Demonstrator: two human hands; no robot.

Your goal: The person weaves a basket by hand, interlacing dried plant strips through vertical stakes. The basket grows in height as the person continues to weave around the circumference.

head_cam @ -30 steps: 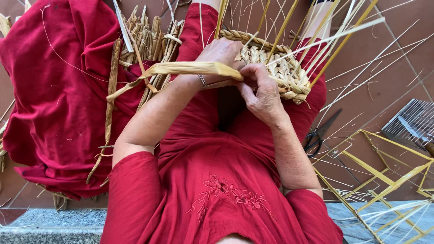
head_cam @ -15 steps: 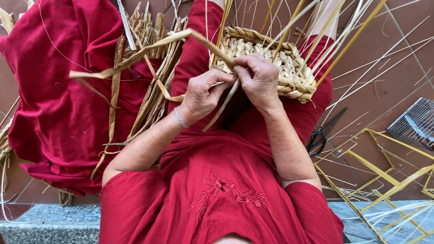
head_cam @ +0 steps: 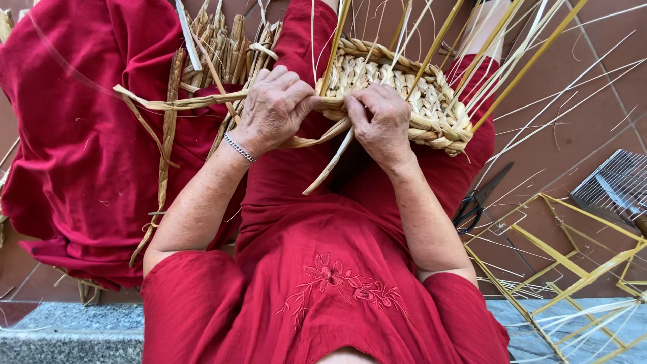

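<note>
Basket of woven straw rests on the person's lap, its flat base plaited and rimmed while the upright stakes stand bare. Left hand and right hand, close together, pinch a straw strand at the near rim, so the walls look barely begun

Half-woven straw basket on lap

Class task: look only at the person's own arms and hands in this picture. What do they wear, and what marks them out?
Both arms are bare from the short red sleeves down. The left hand has a thin silver chain bracelet at the wrist. The right hand and its wrist carry nothing that can be seen. No gloves on either hand. The sleeves belong to a red dress with embroidered flowers on the chest.
</note>
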